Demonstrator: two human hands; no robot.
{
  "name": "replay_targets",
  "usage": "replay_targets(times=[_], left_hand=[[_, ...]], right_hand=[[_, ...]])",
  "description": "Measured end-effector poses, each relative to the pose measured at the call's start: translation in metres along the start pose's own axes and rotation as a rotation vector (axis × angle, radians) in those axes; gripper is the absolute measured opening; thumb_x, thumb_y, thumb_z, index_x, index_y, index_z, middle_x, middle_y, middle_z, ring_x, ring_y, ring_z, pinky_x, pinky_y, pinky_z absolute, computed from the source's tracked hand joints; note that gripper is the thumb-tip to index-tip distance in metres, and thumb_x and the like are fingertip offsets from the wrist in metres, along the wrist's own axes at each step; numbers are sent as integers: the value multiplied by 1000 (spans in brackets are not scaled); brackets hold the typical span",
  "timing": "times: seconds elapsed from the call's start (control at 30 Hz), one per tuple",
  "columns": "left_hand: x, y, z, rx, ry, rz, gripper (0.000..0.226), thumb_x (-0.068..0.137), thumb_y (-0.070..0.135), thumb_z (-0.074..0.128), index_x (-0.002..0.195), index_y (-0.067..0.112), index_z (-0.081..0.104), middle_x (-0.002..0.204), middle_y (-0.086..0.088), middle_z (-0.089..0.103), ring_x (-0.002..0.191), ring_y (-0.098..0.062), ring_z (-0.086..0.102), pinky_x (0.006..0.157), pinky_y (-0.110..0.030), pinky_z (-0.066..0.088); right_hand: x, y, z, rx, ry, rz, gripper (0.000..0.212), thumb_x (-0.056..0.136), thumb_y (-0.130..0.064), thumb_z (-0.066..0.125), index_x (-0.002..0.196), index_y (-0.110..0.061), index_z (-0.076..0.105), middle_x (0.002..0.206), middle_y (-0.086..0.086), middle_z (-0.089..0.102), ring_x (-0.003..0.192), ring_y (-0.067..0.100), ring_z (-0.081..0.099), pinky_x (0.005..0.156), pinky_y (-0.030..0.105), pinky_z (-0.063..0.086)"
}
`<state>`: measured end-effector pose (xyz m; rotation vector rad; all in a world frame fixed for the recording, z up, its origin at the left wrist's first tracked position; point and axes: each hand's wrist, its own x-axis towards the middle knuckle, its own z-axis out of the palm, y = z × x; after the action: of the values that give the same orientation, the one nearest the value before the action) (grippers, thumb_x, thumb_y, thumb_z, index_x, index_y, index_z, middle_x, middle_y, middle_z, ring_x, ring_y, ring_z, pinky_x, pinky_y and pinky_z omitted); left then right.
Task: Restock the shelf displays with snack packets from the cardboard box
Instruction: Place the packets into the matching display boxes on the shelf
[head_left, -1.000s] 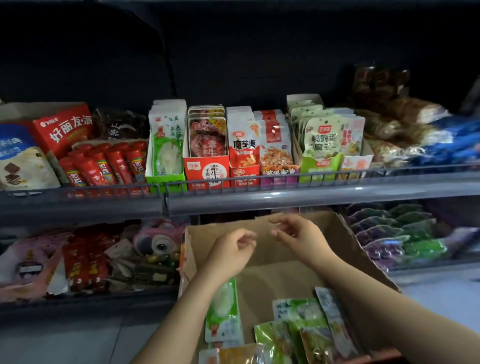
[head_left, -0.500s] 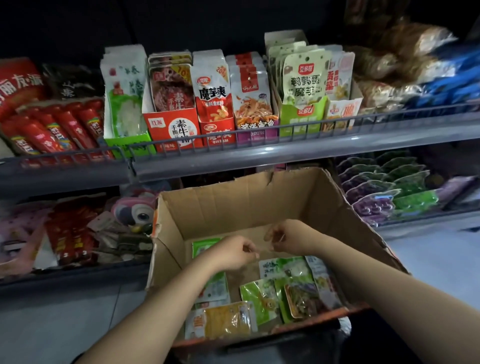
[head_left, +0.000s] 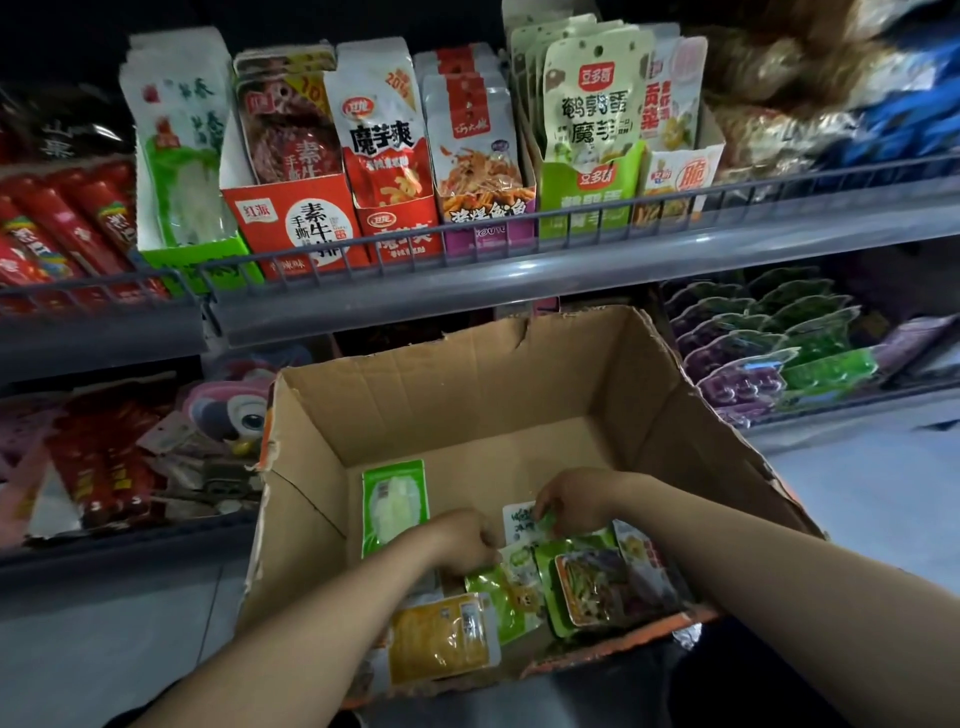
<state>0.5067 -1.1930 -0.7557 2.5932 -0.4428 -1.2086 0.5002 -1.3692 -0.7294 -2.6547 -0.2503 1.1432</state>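
Hands (head_left: 470, 538) (head_left: 571, 501) inside cardboard box (head_left: 467, 384), right grip on white-green packet (head_left: 519, 519), left grip unclear.

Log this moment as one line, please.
stage: picking | left hand: in cardboard box, grip unclear | right hand: on white-green packet | shelf: untouched

Matt, torn corrugated cardboard box (head_left: 483, 400); glossy plastic snack packets (head_left: 441, 636); smooth grey shelf (head_left: 519, 280) edged with metal wire.

Open box (head_left: 483, 395), packets (head_left: 441, 634) loose inside.
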Motion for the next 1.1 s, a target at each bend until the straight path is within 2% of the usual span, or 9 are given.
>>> replay_targets(times=[0.3,0.4,0.5,0.57,0.63,0.77,0.87,0.97,1.1], left_hand=[[7,-3,9,-246,135,-73,5,84,21,70,79,18,70,106,-3,70,100,-15,62,87,-22,46],[1,-1,-5,-290,220,-70,9,90,18,63,88,16,72,106,-2,69,100,-14,60,82,-20,43],[-9,2,-23,-296,335,-39,13,92,16,58,89,16,71,102,1,68,78,-9,57,64,-19,42],[-16,3,-34,-286,430,3,10,91,18,61,86,17,70,96,4,67,80,-9,58,68,-21,43],[-20,2,-45,-295,507,46,11,89,20,64,78,22,68,90,6,66,86,-11,59,74,-23,42],[-31,-2,-65,-374,585,54,12,88,19,65,77,22,66,83,4,67,79,-12,60,67,-23,41],[-38,-2,-75,-557,620,88,16,88,13,64,74,20,64,76,2,65,72,-13,58,65,-22,41],[-46,4,-82,-761,678,154,23,88,4,62,70,18,62,69,2,62,64,-9,54,60,-17,40],[-59,20,-86,-947,773,217,21,90,2,58,73,14,62,70,1,62,58,-1,55,52,-6,39]], right_hand=[[5,3,2,10,-24,-8,44,89,-29,62,132,-24,54,133,3,54,111,23,57,95,32,48],[1,1,-5,80,56,-7,41,90,-24,61,130,-19,55,130,3,57,105,21,59,79,24,47],[-3,3,-11,62,193,34,33,91,-25,58,122,-15,60,125,5,60,112,22,56,85,26,45],[-5,4,-17,96,267,70,28,91,-26,57,115,-13,63,116,8,63,106,24,59,83,28,47],[-5,7,-24,189,323,71,27,91,-30,59,108,-9,63,107,9,66,99,24,61,78,29,48],[-13,8,-41,584,439,-3,18,87,-33,66,80,-16,63,75,-7,66,69,6,62,58,18,45],[-17,6,-50,945,525,-54,19,85,-29,69,85,-10,68,74,-1,71,61,6,65,58,22,50],[-25,3,-62,1098,561,-103,11,86,-22,68,83,-12,67,71,3,69,48,3,58,48,17,42],[-41,5,-82,1221,562,-171,18,79,-12,74,95,-8,66,87,14,71,63,16,62,56,23,50]])
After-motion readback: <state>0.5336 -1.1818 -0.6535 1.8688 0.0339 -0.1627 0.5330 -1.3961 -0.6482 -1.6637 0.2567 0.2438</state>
